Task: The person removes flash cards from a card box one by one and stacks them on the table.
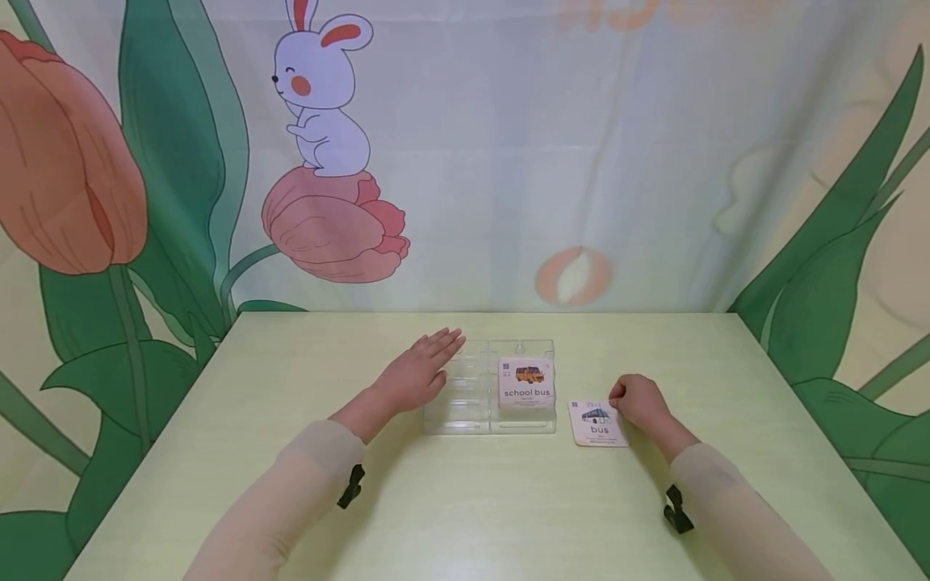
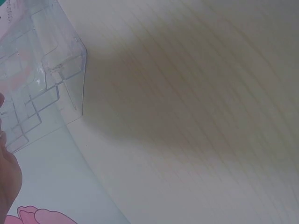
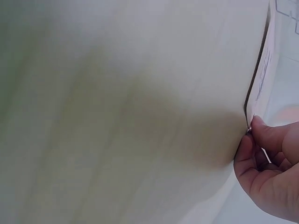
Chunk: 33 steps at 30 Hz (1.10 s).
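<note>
The bus card (image 1: 599,430) lies near the table's middle right in the head view. My right hand (image 1: 644,402) pinches its upper right corner between thumb and curled index finger. In the right wrist view the card (image 3: 261,77) is seen edge-on, its corner between thumb and finger. To its left stands a clear plastic holder (image 1: 456,418) with two columns of stepped slots. A school bus card (image 1: 526,394) sits in its right column. At the holder's left side my left hand (image 1: 416,377) has its fingers straight; whether it touches the plastic I cannot tell.
The pale wooden table (image 1: 479,508) runs back to a printed curtain (image 1: 465,161) with tulips and a rabbit. A black strap end (image 1: 352,486) hangs below the left forearm, and another black strap end (image 1: 677,510) hangs below the right.
</note>
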### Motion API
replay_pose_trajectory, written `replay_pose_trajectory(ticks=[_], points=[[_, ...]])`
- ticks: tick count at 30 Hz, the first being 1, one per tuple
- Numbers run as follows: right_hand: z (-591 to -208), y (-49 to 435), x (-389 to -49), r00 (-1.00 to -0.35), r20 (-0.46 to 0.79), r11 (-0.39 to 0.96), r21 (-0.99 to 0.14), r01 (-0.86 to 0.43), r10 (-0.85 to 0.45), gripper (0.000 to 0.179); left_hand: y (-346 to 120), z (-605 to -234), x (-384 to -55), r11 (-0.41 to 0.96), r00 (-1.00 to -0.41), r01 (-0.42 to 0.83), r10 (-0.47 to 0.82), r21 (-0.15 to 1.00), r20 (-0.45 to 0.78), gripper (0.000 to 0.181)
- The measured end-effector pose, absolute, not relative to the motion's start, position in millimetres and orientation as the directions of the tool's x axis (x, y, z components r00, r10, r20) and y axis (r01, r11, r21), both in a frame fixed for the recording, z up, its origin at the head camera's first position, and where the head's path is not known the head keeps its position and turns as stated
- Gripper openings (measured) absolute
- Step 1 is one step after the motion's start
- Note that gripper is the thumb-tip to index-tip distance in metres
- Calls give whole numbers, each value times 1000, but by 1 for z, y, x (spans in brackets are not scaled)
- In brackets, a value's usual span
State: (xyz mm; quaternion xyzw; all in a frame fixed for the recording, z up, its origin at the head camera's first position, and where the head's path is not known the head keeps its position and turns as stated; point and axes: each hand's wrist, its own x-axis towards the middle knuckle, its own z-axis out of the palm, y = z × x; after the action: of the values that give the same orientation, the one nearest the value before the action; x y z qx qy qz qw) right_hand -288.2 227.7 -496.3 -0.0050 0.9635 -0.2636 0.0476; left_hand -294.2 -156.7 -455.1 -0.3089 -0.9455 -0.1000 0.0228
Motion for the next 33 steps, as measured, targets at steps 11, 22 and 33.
replay_pose_trajectory(ticks=[11, 22, 33], points=[[-494, 233, -289, -995, -95, 829, -558, 42, -14, 6, -156, -456, -295, 795, -813, 581, 574, 174, 94, 58], [-469, 238, -285, -999, -36, 805, -594, -6, -35, 12, -156, -457, -296, 795, -813, 583, 574, 171, 102, 58], [-440, 239, -280, -1000, 15, 767, -641, -30, -26, 22, -156, -459, -297, 798, -815, 580, 570, 166, 105, 58]])
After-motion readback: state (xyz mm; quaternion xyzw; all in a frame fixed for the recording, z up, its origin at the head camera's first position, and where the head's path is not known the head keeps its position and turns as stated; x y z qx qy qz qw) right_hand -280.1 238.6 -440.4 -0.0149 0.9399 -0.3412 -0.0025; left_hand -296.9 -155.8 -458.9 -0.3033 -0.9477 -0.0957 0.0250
